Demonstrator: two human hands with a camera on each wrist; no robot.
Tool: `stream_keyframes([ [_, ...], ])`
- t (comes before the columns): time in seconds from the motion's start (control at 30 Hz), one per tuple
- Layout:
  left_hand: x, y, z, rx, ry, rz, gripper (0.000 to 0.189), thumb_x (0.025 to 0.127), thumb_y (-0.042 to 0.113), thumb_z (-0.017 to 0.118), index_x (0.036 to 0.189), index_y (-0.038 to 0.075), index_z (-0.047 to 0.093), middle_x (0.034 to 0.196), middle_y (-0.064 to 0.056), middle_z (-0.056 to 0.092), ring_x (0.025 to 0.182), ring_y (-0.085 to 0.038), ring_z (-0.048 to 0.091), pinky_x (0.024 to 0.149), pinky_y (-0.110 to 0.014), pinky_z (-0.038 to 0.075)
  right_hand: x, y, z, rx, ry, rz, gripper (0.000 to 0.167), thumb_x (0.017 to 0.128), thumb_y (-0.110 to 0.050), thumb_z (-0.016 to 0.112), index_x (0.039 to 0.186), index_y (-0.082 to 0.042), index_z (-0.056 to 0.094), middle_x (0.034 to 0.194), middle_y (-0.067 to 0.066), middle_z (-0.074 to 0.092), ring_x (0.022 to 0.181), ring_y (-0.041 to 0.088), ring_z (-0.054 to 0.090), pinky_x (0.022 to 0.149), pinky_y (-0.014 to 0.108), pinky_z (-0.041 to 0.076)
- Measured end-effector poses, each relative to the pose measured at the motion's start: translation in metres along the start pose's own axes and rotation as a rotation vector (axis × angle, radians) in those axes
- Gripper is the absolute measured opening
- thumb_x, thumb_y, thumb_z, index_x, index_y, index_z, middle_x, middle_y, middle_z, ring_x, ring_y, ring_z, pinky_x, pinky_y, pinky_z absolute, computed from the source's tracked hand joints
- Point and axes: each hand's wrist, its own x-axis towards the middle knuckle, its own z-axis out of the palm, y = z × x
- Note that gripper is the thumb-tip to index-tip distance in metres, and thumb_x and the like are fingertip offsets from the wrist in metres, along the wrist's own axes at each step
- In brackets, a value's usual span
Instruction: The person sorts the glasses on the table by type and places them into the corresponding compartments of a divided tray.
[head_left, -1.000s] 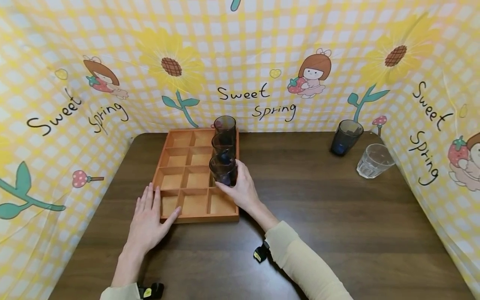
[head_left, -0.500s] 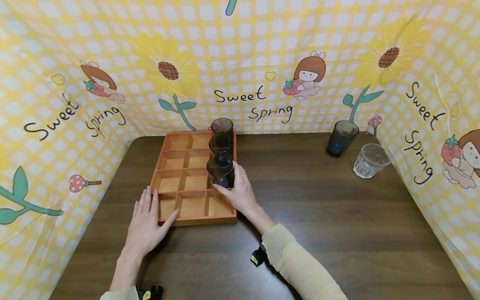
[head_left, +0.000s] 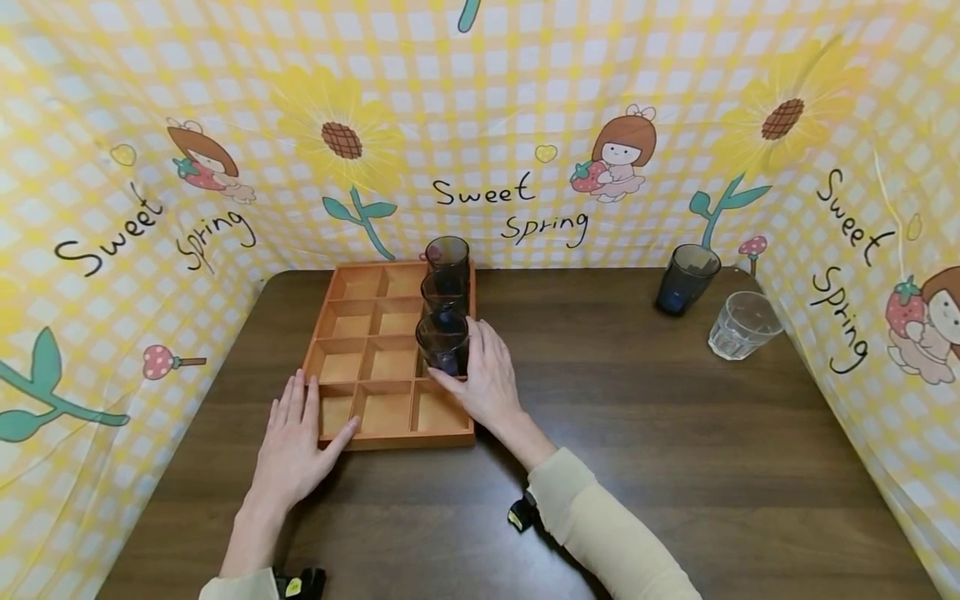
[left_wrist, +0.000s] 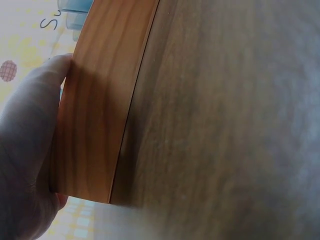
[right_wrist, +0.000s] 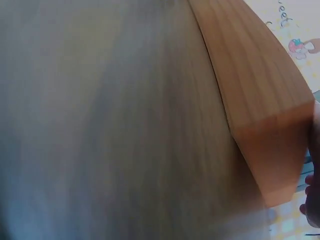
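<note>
A wooden divided tray (head_left: 397,442) lies on the table, its plain outer wall (left_wrist: 100,105) filling part of the left wrist view. My left hand (head_left: 292,462) rests on its near left corner, fingers straight along the side and thumb over the front wall. Three smoked drinking glasses stand upright in the right column: a far one (head_left: 447,250), a middle one (head_left: 442,287) and a nearer one (head_left: 441,340) in the third row. My right hand (head_left: 489,379) holds that nearer glass, thumb in front and fingers at its right side. The right wrist view shows only fingertips (right_wrist: 308,180) beyond the tray's corner.
Another smoked glass (head_left: 686,279) stands at the back right of the brown table (head_left: 600,400). Close to it is a clear tumbler (head_left: 744,327). A yellow checked cloth (head_left: 487,100) walls the table at the back and both sides.
The fingers of my right hand have shifted at the nearer glass, with more of their backs showing. The glass, the tray and my left hand keep their places; the head view sways slightly.
</note>
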Motion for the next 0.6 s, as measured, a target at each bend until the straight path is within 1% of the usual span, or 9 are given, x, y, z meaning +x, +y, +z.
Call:
stream_keyframes([
  [0.13,0.002,0.0,-0.001,0.002,-0.01,0.001,0.107,0.107,0.063,0.059,0.173,-0.007,0.012,0.182,-0.034,0.006,0.169,-0.055,0.013,0.138,-0.069,0.01,0.0,0.006,-0.013,-0.058,-0.098,0.015,0.113,0.091,-0.064,0.083,0.17,-0.002,0.032,0.167,0.026,0.046,0.159,0.041,0.045,0.131,0.062,0.038],
  [0.23,0.002,0.0,-0.002,0.003,-0.015,0.001,0.107,0.108,0.063,0.058,0.173,-0.008,0.012,0.182,-0.034,0.005,0.169,-0.055,0.012,0.138,-0.069,0.01,-0.001,0.011,-0.024,-0.085,-0.161,0.032,0.115,0.094,-0.07,0.075,0.174,-0.005,0.025,0.175,0.023,0.038,0.165,0.039,0.035,0.135,0.062,0.031],
  [0.3,0.002,-0.001,-0.002,0.003,-0.014,0.0,0.107,0.108,0.063,0.058,0.173,-0.008,0.012,0.182,-0.034,0.005,0.169,-0.055,0.012,0.138,-0.069,0.01,0.0,0.015,-0.031,-0.1,-0.175,0.028,0.112,0.096,-0.071,0.069,0.175,-0.007,0.023,0.178,0.021,0.034,0.168,0.038,0.031,0.137,0.063,0.028],
  [0.4,0.002,-0.001,-0.002,0.003,-0.011,-0.001,0.107,0.108,0.062,0.058,0.173,-0.008,0.012,0.182,-0.034,0.006,0.169,-0.055,0.012,0.137,-0.069,0.011,0.001,0.021,-0.042,-0.109,-0.171,0.017,0.104,0.101,-0.072,0.06,0.176,-0.01,0.024,0.18,0.019,0.031,0.17,0.038,0.026,0.138,0.063,0.024],
  [0.53,0.001,-0.001,-0.001,0.004,-0.005,0.001,0.107,0.107,0.062,0.059,0.173,-0.008,0.013,0.181,-0.035,0.007,0.169,-0.055,0.013,0.137,-0.07,0.012,0.0,0.03,-0.055,-0.113,-0.175,0.024,0.1,0.104,-0.081,0.041,0.177,-0.015,0.023,0.182,0.018,0.027,0.171,0.038,0.022,0.138,0.064,0.021],
  [0.6,0.001,-0.001,0.0,0.004,-0.001,0.004,0.106,0.107,0.062,0.059,0.173,-0.008,0.014,0.181,-0.035,0.008,0.169,-0.055,0.014,0.137,-0.07,0.013,0.0,0.035,-0.061,-0.12,-0.183,0.038,0.1,0.104,-0.084,0.034,0.177,-0.016,0.022,0.182,0.019,0.025,0.172,0.039,0.02,0.139,0.064,0.019],
])
